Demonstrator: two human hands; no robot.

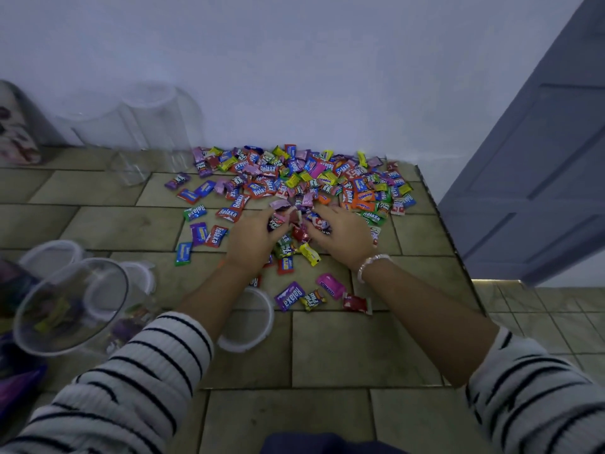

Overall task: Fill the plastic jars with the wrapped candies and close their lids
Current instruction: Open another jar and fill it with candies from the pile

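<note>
Both hands were down in the near side of the heap of bright wrapped candies (294,178), which lay spread over the tan tiled ledge (360,348) against the white wall. The left hand (252,239) had its fingers curled round a clutch of them. The right hand (342,235) was curled over a few more, and the two were cupped toward each other with sweets bunched between.

To my eye the handful looked loose and overfull. The wrappers seemed slick, so some could well slip out on the carry across to the left. The heap also ran close to the ledge's right-hand edge, where the surface dropped to a lower floor, and a careless sweep might send a few over. The striped sleeve (140,371) hung near the open jar and could knock it on the way back.

That wide-mouthed clear plastic jar (70,306) sat at the near left with some candies already in it, though well short of full. I could not tell whether it stood straight or leaned. Three white-rimmed round lids (262,335) lay loose on the tiles, one partly under the left forearm. Farther back by the wall stood more transparent jars (154,126), apparently empty and lidless, with a patterned canister (16,132) beside them
</note>
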